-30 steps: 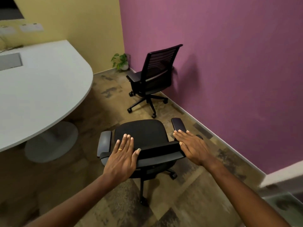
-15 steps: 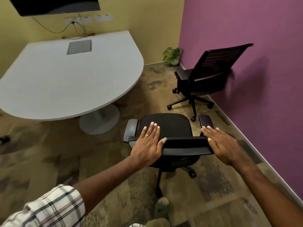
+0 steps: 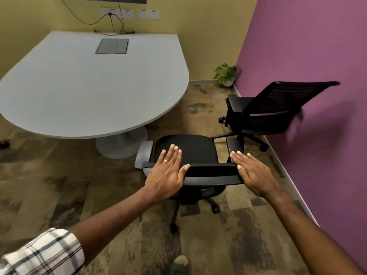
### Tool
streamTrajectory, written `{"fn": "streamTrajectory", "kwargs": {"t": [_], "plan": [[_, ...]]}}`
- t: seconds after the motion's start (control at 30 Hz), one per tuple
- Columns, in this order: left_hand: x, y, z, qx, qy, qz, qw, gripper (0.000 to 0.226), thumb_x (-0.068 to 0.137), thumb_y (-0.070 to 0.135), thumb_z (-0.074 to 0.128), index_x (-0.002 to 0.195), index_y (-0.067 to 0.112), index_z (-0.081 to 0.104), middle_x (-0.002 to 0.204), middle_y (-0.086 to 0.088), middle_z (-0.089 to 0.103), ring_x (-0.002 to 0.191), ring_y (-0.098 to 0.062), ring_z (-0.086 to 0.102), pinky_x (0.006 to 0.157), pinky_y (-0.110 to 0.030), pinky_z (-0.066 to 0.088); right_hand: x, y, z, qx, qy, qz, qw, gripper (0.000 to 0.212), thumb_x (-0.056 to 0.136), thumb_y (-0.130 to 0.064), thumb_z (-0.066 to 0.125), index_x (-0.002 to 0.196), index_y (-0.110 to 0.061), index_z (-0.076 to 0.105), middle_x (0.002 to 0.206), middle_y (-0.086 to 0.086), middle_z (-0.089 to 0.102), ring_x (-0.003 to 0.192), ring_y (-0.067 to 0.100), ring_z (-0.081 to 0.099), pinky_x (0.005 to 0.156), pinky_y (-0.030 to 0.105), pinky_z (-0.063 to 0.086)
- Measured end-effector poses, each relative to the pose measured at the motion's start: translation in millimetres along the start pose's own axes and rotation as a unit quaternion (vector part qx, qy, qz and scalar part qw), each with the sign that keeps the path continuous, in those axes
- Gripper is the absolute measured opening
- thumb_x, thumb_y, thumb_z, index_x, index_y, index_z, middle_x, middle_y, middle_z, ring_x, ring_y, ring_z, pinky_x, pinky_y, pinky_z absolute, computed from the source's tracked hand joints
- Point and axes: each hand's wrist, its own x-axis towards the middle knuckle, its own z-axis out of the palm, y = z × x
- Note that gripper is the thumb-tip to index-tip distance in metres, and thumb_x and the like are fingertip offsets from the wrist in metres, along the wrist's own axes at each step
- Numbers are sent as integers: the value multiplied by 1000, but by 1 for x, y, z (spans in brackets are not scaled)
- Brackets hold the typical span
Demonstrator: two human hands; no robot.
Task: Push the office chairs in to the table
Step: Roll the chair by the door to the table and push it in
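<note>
Office chair [image 3: 190, 153], black with grey armrests, stands on the patterned carpet just off the rounded end of the white table [image 3: 83, 92], its seat facing the table's pedestal base [image 3: 123, 143] and not yet tucked beneath the top. From my remote seat I see both bare hands laid flat on the upper edge of its backrest: my left hand [image 3: 166, 173], wearing a gold ring, rests palm-down on the left end with fingers straight and held close together, the thumb lying along the top rail; my right hand [image 3: 254, 173] lies palm-down over the right end, fingers extended and slightly fanned, reaching toward the right armrest [image 3: 234, 145]. Neither hand curls around the frame. A plaid sleeve [image 3: 43, 255] covers my left upper arm at the bottom corner. A second office chair [image 3: 274, 110], with a dark mesh back, sits well apart from the table against the purple wall [image 3: 307, 46], turned toward the room. A small potted plant [image 3: 226, 75] occupies the corner where the purple wall meets the yellow wall [image 3: 198, 36]. A grey hatch [image 3: 112, 46] is set into the tabletop near the far edge, and cables [image 3: 111, 22] run from wall sockets [image 3: 117, 12] down to it
</note>
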Motion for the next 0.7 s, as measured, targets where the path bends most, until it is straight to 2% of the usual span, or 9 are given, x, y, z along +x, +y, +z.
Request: {"fn": "streamTrajectory", "kwargs": {"t": [0.37, 0.53, 0.7], "plan": [[75, -39, -16, -5, 17, -77, 997, 71, 106, 55, 4, 160, 10, 2, 169, -4, -8, 153, -14, -21, 127, -39, -8, 132, 29, -5, 1, -23, -61, 998, 57, 103, -36, 21, 153, -20, 42, 158, -5, 42, 149, 4, 29, 123, 39, 25], [109, -56, -20, -26, 4, -117, 993, 73, 104, 57, 2, 161, 11, 6, 170, -4, -2, 154, -13, -16, 128, -39, -2, 194, 47, 0, 5, -41, -106, 993, 58, 104, -38, 20, 154, -19, 40, 160, -4, 40, 150, 4, 27, 124, 38, 24], [130, -77, -23, -25, -3, -154, 988, 75, 103, 58, 2, 161, 12, 8, 170, -1, 1, 154, -11, -15, 126, -35, -6, 242, 53, 17, 20, -55, -153, 987, 60, 105, -41, 15, 155, -18, 38, 161, -3, 37, 151, 6, 25, 125, 38, 22]]}}
